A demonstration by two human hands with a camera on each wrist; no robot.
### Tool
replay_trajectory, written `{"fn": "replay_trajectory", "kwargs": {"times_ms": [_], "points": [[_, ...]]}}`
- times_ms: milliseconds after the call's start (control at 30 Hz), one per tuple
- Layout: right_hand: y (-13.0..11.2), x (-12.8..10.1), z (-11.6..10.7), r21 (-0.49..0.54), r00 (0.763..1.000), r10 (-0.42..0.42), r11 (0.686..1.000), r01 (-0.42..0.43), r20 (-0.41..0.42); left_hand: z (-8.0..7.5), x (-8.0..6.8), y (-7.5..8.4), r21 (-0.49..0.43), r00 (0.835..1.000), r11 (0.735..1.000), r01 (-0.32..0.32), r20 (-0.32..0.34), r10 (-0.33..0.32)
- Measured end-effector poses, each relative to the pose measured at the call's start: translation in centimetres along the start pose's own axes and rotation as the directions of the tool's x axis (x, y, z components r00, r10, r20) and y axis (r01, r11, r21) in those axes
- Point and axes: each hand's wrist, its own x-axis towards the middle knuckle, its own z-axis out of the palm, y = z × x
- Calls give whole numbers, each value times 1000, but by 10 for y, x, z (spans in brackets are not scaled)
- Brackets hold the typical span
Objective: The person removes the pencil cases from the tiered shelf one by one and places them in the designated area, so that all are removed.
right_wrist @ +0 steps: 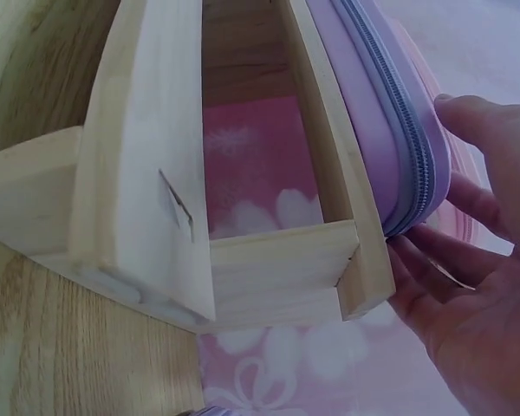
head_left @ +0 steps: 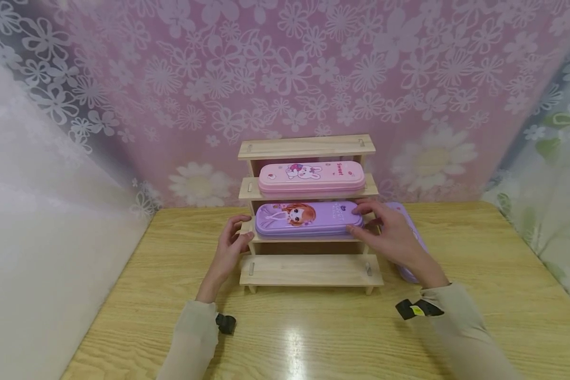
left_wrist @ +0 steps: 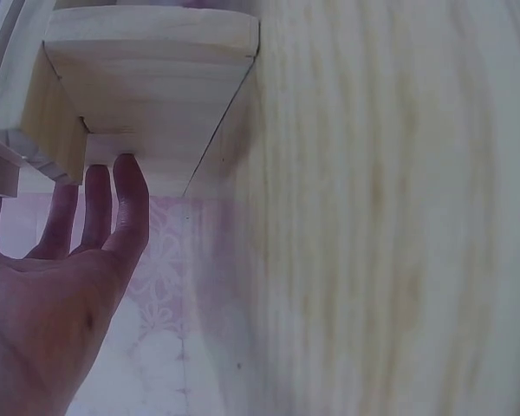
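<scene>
A small tiered wooden rack (head_left: 310, 270) stands on the table. On its second-lowest board lies a purple zipped pencil case (head_left: 330, 215) with a red-haired girl printed on the lid. My right hand (head_left: 391, 232) holds this case by its right end, the thumb at the front edge and a finger on top. In the right wrist view the thumb touches the case near its zip (right_wrist: 407, 130), other fingers beneath. At the rack's left end, my left hand (head_left: 227, 245) grips the same board's end. The left wrist view shows its fingertips against the rack's side panel (left_wrist: 147, 95).
A pink pencil case (head_left: 309, 177) with a rabbit print lies one board higher. Another purple case (head_left: 410, 272) leans or lies right of the rack, partly behind my right hand. The wood-grain table (head_left: 171, 295) meets a floral backdrop (head_left: 285, 79) at the back.
</scene>
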Motion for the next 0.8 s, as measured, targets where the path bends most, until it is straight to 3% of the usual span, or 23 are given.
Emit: {"fn": "replay_trajectory", "kwargs": {"times_ms": [233, 400, 567, 800], "points": [[-1, 0, 0, 27, 997, 49, 998, -50, 62, 0, 1, -2, -17, 1000, 1000, 7, -1, -7], [-5, 0, -2, 44, 981, 115, 991, -123, 158, -1, 2, -2, -22, 1000, 1000, 8, -8, -8], [-10, -2, -1, 64, 970, 128, 987, -144, 208, 0, 1, 0, -22, 1000, 1000, -1, -6, 1], [-17, -6, 2, -64, 975, 113, 993, -102, 194, 1, 1, -2, -21, 1000, 1000, -1, -17, 1]]}}
